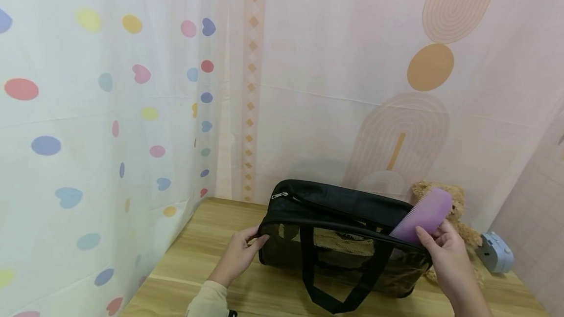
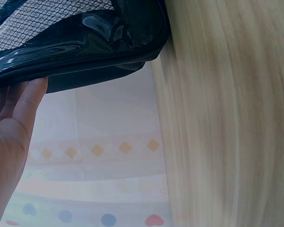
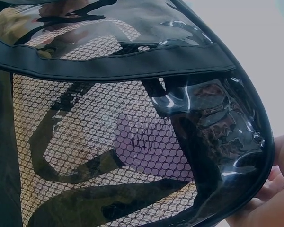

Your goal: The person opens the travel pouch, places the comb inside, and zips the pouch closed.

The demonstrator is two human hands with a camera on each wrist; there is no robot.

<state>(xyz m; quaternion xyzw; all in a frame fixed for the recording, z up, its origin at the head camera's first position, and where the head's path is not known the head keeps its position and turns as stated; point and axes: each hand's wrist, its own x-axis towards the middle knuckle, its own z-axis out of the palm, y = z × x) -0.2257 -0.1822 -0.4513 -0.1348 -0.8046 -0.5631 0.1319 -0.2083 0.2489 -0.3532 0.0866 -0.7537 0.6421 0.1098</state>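
Note:
A black bag (image 1: 348, 199) with see-through walls and a mesh panel stands on the table, its zipper partly undone along the top. My left hand (image 1: 241, 253) pinches the bag's left end, thumb in front; the left wrist view shows those fingers (image 2: 31, 101) at its dark edging. At the right end, my right hand (image 1: 449, 253) holds a purple comb (image 1: 425, 214) with fine teeth, thumb across its lower part. The comb slants into the bag's opening, and its lower end (image 3: 151, 146) shows through the mesh in the right wrist view.
Behind the bag's right end sits a brown teddy bear (image 1: 467, 234), partly hidden by the comb and right hand. A light blue boxy object (image 1: 497, 252) is beside it. The bag's black strap (image 1: 326, 300) hangs forward over the wooden table (image 1: 185, 268); patterned curtains (image 1: 317, 87) stand behind.

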